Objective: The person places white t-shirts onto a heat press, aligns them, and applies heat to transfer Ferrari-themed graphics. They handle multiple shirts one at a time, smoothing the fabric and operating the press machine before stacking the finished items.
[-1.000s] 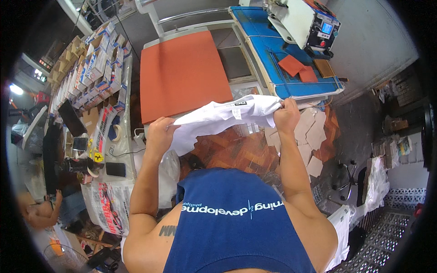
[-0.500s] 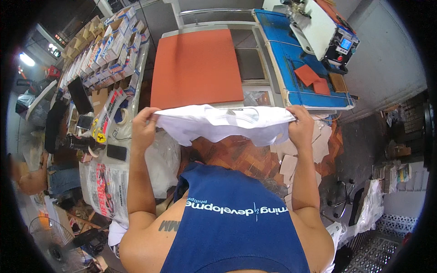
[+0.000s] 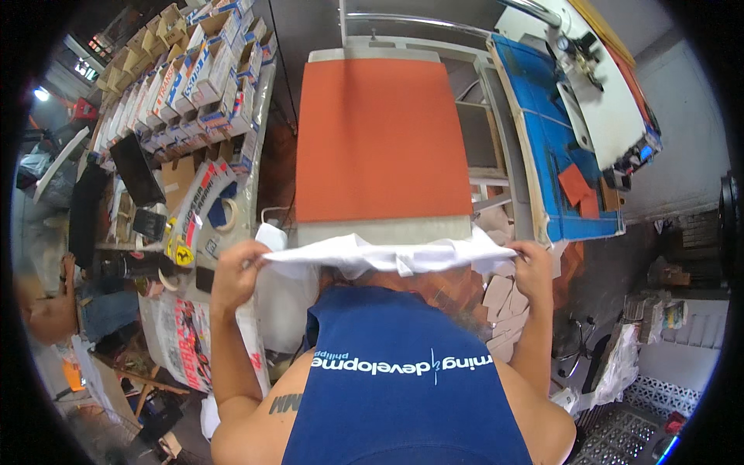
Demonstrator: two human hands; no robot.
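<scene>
Left fingers (image 3: 251,251) and right fingers (image 3: 530,249) pinch the white fabric garment (image 3: 376,259) spanning between them. It seems light and limp, best held by opposite ends.

White lettering (image 3: 399,366) on blue shirt (image 3: 403,411); red, blue print on boxes (image 3: 209,81); red letters (image 3: 184,341) on white sheet (image 3: 160,329).

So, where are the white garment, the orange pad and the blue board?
White garment (image 3: 387,257), head view: middle of its stretched cloth.
Orange pad (image 3: 384,141), head view: middle of its top.
Blue board (image 3: 540,136), head view: bare part of its surface.
</scene>
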